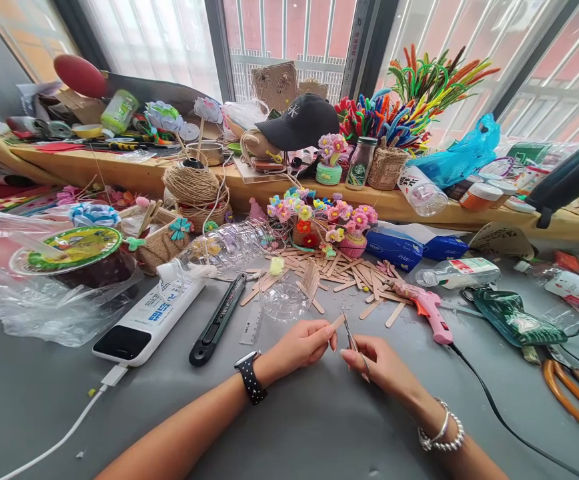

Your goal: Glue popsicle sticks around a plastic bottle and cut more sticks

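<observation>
Between thumb and fingers, my left hand (307,345) pinches a wooden craft stick (338,324), its tip pointing up and right. My right hand (382,363) has its fingers through the handles of small metal scissors (351,337). The scissor blades stand upright against the end of the stick; whether they are closed on it I cannot tell. Beyond both hands lies a loose pile of craft sticks (337,265). A cut clear plastic bottle piece (282,297) stands behind my left hand, with a fan of sticks (310,281) at its side.
Left of my hands are a green utility knife (218,320), a clear ruler (251,325) and a white power bank (150,321) with its cable. To the right, a pink glue gun (432,313) trails a black cord. Large orange-handled scissors (572,397) lie far right. A crowded wooden shelf (249,193) runs behind.
</observation>
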The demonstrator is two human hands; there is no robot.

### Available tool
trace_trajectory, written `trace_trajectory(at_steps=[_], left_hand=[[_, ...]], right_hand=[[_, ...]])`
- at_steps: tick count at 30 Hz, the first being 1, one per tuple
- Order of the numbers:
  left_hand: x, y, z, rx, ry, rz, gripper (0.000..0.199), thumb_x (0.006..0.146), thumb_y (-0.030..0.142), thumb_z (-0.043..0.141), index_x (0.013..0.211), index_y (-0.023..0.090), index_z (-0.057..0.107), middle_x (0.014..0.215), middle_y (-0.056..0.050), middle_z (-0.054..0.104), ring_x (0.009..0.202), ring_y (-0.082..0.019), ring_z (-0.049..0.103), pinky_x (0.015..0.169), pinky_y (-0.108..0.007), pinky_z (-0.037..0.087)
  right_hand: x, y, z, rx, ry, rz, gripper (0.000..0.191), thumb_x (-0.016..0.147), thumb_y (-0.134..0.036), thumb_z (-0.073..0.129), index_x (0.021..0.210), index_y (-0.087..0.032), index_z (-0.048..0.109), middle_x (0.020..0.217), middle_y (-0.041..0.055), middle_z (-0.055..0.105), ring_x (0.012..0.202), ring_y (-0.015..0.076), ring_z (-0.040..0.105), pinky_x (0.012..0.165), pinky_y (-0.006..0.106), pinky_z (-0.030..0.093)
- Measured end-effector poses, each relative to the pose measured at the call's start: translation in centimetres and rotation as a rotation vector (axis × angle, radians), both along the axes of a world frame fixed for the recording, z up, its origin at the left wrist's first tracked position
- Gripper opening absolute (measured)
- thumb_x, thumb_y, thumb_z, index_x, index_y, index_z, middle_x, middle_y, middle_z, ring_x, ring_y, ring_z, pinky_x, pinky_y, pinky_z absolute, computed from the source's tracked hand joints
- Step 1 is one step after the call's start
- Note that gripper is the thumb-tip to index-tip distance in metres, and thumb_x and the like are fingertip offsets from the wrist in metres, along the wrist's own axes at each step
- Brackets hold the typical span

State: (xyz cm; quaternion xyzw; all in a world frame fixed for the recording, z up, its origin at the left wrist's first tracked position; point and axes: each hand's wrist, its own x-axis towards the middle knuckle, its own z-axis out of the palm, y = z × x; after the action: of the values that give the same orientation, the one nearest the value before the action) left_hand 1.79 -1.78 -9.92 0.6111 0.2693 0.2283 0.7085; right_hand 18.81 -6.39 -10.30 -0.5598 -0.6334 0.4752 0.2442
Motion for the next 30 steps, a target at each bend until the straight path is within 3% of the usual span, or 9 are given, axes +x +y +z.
trace_trajectory(at_steps=[16,30], left_hand=[[-0.02,0.0,0.1,-0.015,0.004,-0.003,0.031,0.081,0.039,0.035,0.069,0.014,0.048,0.035,0.01,0.026,0.032,-0.004,0.02,0.031,-0.016,0.014],[0.01,0.04,0.21,0.0,0.019,0.001,0.032,0.08,0.04,0.036,0.068,0.013,0.048,0.035,0.01,0.026,0.031,-0.003,0.02,0.033,-0.016,0.014]], right_hand=[[-0.1,-0.2,0.02,0.05,-0.019,-0.077,0.039,0.066,-0.044,0.053,0.05,-0.019,0.028,0.045,-0.0072,0.027,0.046,0.0055,0.024,0.042,0.021,0.017],[0.06,-0.08,-0.03,0.022,-0.003,-0.008,0.037,0.067,-0.047,0.049,0.053,-0.018,0.031,0.048,-0.0068,0.03,0.047,0.006,0.025,0.042,0.021,0.019]])
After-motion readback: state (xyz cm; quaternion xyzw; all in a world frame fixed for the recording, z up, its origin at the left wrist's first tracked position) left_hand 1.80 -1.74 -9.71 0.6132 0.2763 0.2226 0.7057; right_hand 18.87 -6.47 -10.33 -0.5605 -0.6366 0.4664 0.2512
